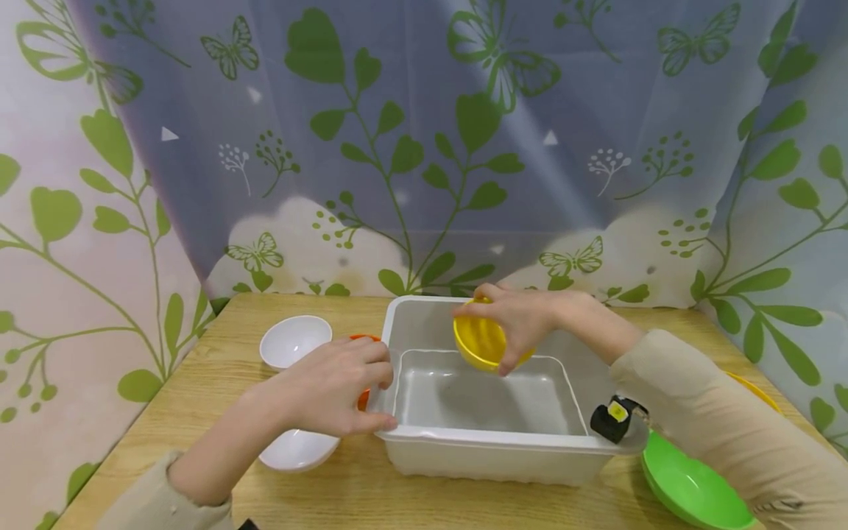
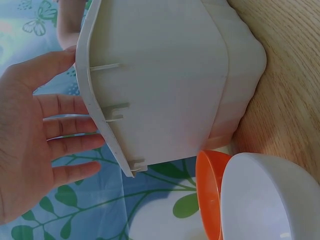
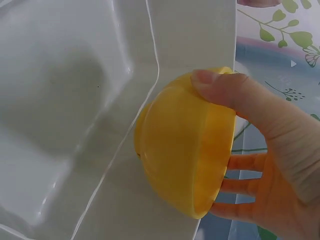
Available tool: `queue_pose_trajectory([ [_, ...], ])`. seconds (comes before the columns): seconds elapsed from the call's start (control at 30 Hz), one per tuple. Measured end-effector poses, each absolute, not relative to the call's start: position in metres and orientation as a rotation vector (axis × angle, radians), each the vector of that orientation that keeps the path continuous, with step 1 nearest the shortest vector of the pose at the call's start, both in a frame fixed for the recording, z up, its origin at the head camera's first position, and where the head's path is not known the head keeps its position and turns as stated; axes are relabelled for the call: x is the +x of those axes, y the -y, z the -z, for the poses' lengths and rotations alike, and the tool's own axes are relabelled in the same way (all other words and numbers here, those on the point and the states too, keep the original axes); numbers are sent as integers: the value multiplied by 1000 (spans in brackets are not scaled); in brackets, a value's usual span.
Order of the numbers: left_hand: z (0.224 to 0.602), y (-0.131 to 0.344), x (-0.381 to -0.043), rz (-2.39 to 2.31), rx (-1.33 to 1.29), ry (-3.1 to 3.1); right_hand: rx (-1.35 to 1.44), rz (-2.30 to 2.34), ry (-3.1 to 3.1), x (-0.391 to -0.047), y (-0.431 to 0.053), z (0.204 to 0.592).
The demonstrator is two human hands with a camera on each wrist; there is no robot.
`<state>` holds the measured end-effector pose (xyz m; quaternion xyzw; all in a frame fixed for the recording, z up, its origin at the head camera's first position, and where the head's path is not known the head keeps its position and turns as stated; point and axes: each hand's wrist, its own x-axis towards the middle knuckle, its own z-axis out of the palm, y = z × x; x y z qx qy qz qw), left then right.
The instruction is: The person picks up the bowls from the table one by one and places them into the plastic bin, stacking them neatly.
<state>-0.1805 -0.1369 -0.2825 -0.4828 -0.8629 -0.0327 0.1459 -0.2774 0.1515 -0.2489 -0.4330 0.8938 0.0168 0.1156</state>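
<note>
My right hand (image 1: 530, 320) grips a small yellow bowl (image 1: 475, 342) by its rim. The bowl is tilted and hangs within the far part of a pale grey plastic tub (image 1: 490, 440). In the right wrist view, the thumb lies on the outside of the yellow bowl (image 3: 172, 145) and the other fingers are partly hidden behind its rim. My left hand (image 1: 334, 386) is at the tub's left rim. Its thumb touches the rim and its fingers stretch along it, as the left wrist view shows of the left hand (image 2: 40, 120).
Left of the tub stand a white bowl (image 1: 294, 340), another white bowl (image 1: 301, 450) and an orange bowl (image 2: 209, 192) partly hidden by the left hand. At the right lies a green bowl (image 1: 695, 482), with a yellow rim (image 1: 755, 390) behind the sleeve. A patterned curtain (image 1: 424, 184) hangs behind the table.
</note>
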Motion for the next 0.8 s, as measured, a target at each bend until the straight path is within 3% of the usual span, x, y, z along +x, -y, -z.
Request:
queue_pose_trajectory([
  [0.8,282,137,-181,75,-1384,2515,-1496,-165,-2577,-283,-138,257],
])
